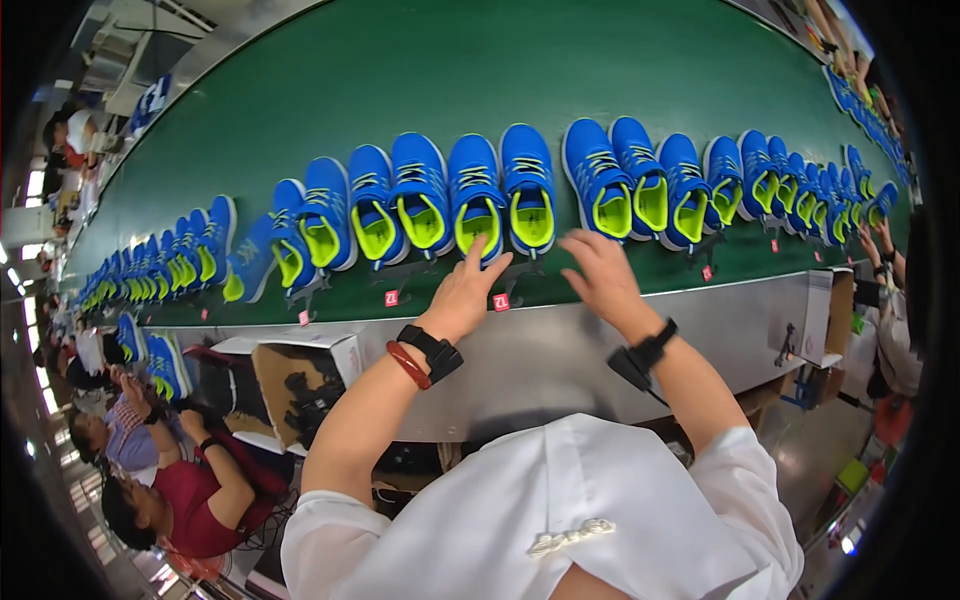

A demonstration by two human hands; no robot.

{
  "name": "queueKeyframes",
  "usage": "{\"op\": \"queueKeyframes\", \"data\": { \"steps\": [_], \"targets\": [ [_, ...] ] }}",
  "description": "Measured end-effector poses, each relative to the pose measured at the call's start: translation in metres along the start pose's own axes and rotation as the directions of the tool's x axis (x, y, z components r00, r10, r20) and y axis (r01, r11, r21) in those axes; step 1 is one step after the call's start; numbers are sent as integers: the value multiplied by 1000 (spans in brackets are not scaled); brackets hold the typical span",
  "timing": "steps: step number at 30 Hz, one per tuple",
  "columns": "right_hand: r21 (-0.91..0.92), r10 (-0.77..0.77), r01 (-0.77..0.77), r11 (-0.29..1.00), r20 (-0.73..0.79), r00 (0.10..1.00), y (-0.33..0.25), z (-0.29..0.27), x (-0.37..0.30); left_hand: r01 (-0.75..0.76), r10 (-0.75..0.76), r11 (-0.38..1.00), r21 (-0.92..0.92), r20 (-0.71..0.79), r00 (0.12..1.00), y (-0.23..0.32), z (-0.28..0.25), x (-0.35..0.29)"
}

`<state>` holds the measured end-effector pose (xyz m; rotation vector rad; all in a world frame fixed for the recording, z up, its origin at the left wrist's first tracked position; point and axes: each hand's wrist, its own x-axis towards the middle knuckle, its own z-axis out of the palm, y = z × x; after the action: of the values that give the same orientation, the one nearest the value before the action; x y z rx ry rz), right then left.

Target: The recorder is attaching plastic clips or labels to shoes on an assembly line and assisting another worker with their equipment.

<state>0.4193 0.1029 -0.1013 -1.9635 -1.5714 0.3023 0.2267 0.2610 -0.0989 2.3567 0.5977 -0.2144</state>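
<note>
Blue sneakers with lime-green linings stand in a long row, toes pointing away from me. My left hand [465, 295] is at the heel of one sneaker [475, 185] near the middle, its index finger over the rim of the opening and its thumb beside the heel. Just right of it stands a matching sneaker [527, 180]. My right hand [607, 280] holds nothing; its fingers and thumb are apart, just below the heel of another sneaker [597, 175]. Black hangers with small red tags [501, 302] lie by the heels, one right beside my left hand.
The row rests on a green conveyor belt [480, 60] with a metal edge [520, 350]. Below it on the left is an open carton [300, 385] with black hangers; another carton [828, 315] stands right. Co-workers [205, 490] sit at the left; other hands [880, 245] reach in at far right.
</note>
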Motion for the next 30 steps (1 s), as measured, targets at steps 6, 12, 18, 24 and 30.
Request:
{"op": "queueKeyframes", "data": {
  "steps": [6, 12, 18, 24, 30],
  "targets": [
    [-25, 254, -266, 964, -229, 940, 16, -63, -104, -141, 233, 951, 277, -334, 914, 12, -20, -9],
    [177, 627, -621, 764, -433, 648, 30, -98, -217, -301, 351, 934, 193, -332, 875, 41, -4, -21],
    [791, 943, -549, 270, -332, -15, 78, -111, -341, -468, 491, 869, 162, -156, 857, 126, 65, 11],
    [939, 933, -339, -63, -65, -354, 173, -87, -500, -507, 486, 858, 83, 186, 854, 247, 141, 38],
    [919, 878, -389, -66, -131, -460, 271, -45, -597, -520, 444, 850, 86, 415, 794, 331, 201, 70]
  ]
}}
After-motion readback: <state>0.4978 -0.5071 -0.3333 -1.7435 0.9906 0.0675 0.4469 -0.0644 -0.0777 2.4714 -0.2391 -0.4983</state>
